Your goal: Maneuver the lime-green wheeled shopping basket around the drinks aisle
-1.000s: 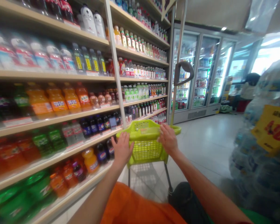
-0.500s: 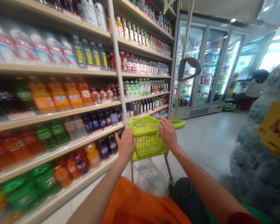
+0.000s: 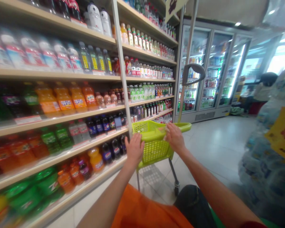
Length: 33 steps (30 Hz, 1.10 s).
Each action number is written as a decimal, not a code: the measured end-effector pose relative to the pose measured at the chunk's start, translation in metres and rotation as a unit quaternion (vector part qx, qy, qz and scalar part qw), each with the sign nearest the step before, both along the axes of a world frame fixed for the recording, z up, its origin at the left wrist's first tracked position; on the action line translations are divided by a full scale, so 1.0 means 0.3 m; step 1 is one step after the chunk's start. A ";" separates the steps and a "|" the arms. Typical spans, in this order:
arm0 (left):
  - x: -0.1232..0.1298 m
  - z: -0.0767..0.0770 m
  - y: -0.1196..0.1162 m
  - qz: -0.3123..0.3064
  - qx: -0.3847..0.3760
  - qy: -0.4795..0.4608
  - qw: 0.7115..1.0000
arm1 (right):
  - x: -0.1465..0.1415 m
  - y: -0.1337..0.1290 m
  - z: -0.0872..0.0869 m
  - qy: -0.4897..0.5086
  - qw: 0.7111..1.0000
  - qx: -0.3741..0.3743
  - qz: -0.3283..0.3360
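Note:
A lime-green shopping cart with a perforated basket stands in front of me on grey legs with a caster. My left hand grips the near rim at its left corner, fingers bent over the edge. Farther right on the same rim, my right hand is closed around a small, crumpled white cloth or tissue, mostly hidden by the fingers. Behind the basket, a slim metal pole rises, with a dark grey loop handle on it.
Shelves of bottled drinks run along the left. Glass-door refrigerators stand at the back. Stacked, plastic-wrapped bottles with a yellow sign are on the right. A person is at the far right. Pale tiled floor lies between.
The view has shifted slightly, so the shelves, cart and both hands appear a little farther right and lower. Both hands stay on the rim, the white cloth or tissue still in the right.

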State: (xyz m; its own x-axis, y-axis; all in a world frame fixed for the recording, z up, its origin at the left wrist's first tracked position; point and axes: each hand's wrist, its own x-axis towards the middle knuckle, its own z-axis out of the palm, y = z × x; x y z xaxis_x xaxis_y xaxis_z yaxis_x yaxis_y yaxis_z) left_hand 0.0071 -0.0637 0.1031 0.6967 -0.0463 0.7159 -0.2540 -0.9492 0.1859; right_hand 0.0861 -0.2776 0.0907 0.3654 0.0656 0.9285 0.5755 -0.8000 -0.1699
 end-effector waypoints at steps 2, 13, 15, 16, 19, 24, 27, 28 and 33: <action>0.000 -0.005 -0.033 0.002 0.003 -0.004 1.000 | -0.014 0.038 -0.005 -0.016 1.000 -0.010 0.020; -0.003 0.027 -0.117 -0.106 0.002 0.072 0.992 | -0.038 -0.084 -0.001 -0.032 0.996 0.015 0.082; 0.026 0.023 -0.114 -0.102 -0.020 0.126 0.987 | -0.021 -0.121 -0.002 -0.027 0.997 0.026 0.072; 0.039 0.020 -0.117 -0.101 -0.023 0.143 0.984 | -0.015 -0.133 -0.002 -0.024 0.997 0.032 0.064; 0.065 0.011 -0.146 -0.106 -0.017 0.143 0.984 | -0.018 -0.142 0.001 -0.019 0.997 0.049 0.053; 0.043 0.009 -0.232 -0.083 -0.006 0.102 0.991 | -0.093 -0.119 0.006 -0.013 0.993 0.048 0.105; 0.014 0.012 -0.281 -0.082 0.004 0.074 0.994 | -0.124 -0.134 0.001 -0.017 0.990 0.062 0.128; 0.007 0.012 -0.294 -0.083 0.002 0.068 0.994 | -0.125 -0.148 -0.002 -0.013 0.989 0.073 0.128; 0.024 -0.008 -0.321 -0.103 -0.016 0.116 0.988 | -0.098 -0.240 -0.013 0.038 0.984 0.134 0.110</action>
State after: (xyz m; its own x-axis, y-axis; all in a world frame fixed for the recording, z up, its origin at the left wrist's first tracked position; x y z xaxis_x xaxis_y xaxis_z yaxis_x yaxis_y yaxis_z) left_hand 0.0144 -0.1600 0.1005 0.8198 -0.1845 0.5421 -0.3889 -0.8742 0.2906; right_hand 0.0569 -0.3497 0.0868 0.4393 -0.0929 0.8935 0.7066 -0.5785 -0.4075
